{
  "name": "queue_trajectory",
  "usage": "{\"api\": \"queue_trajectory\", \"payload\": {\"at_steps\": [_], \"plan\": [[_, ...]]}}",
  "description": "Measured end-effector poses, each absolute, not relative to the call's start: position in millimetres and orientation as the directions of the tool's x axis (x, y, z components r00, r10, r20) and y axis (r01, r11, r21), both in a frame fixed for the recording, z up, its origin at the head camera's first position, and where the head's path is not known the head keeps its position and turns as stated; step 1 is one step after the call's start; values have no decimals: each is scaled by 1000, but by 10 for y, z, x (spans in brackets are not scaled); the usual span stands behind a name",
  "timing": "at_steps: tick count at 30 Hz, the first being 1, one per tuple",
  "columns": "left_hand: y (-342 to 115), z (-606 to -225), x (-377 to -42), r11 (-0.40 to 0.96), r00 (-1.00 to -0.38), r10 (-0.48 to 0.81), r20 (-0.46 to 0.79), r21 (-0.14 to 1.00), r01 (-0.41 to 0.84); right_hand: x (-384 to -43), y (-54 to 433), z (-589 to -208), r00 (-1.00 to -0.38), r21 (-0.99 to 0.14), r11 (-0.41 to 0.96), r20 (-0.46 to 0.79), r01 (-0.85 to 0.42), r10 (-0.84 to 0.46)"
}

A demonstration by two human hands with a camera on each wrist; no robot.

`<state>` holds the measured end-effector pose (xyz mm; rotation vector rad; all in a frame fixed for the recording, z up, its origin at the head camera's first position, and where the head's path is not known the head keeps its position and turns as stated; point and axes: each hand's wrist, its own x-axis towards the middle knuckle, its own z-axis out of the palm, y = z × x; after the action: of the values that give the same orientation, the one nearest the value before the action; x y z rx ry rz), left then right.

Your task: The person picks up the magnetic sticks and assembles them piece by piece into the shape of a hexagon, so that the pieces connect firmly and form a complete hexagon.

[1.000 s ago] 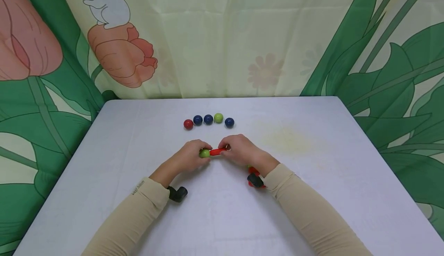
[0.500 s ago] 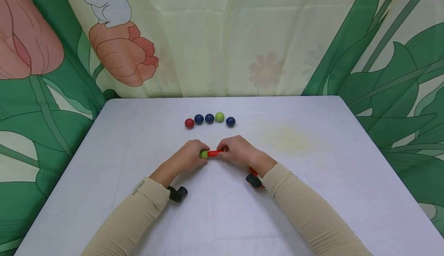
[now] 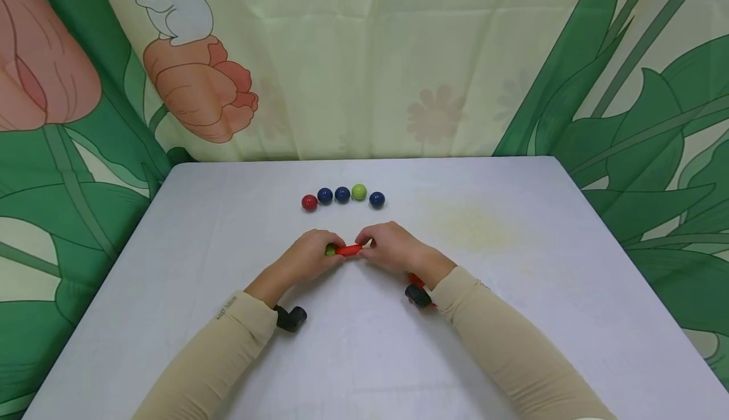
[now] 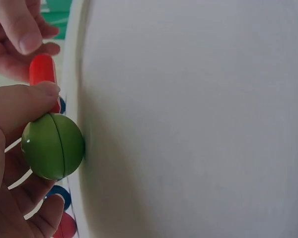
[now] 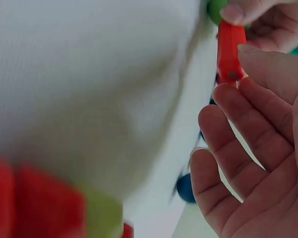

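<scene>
My left hand [image 3: 312, 255] pinches a short red rod [image 3: 348, 250] where it meets a glossy green ball [image 4: 52, 146]. In the left wrist view, the thumb lies on the rod and the ball, which has a seam around it, sits at the rod's near end. My right hand [image 3: 394, 246] is at the rod's other end, thumb and index fingertips beside it. The right wrist view shows that end face with a small dark hole; the other fingers [image 5: 233, 144] are spread and relaxed. Whether the right fingertips still touch the rod is hard to tell.
Behind the hands a loose row holds a red ball [image 3: 309, 203], two blue balls [image 3: 342, 195], a green ball [image 3: 359, 191] and another blue ball [image 3: 377, 200]. Red pieces [image 3: 416, 280] lie partly hidden under the right wrist, blurred beside a green piece [image 5: 102, 210] in the right wrist view.
My left fingers have shifted over the green ball onto the rod, hiding more of the ball. The right fingertips have slid toward the rod's far end. The row of balls is unchanged.
</scene>
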<state>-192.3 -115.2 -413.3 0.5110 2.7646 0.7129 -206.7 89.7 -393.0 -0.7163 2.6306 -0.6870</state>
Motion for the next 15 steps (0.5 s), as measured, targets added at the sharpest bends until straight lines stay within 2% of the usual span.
{"api": "queue_trajectory", "payload": {"at_steps": [3, 9, 15], "plan": [[-1186, -4144, -1924, 835, -921, 355, -160, 497, 236, -2103, 980, -3898, -827, -518, 775, -206, -361, -524], [-1294, -4170, -1931, 836, -921, 358, -158, 493, 241, -2242, 1116, -3800, -838, -492, 795, -210, -354, -503], [-1386, -4168, -1909, 824, -927, 348, -142, 517, 230, -2413, 1196, -3711, -873, -501, 814, -208, -293, -442]]}}
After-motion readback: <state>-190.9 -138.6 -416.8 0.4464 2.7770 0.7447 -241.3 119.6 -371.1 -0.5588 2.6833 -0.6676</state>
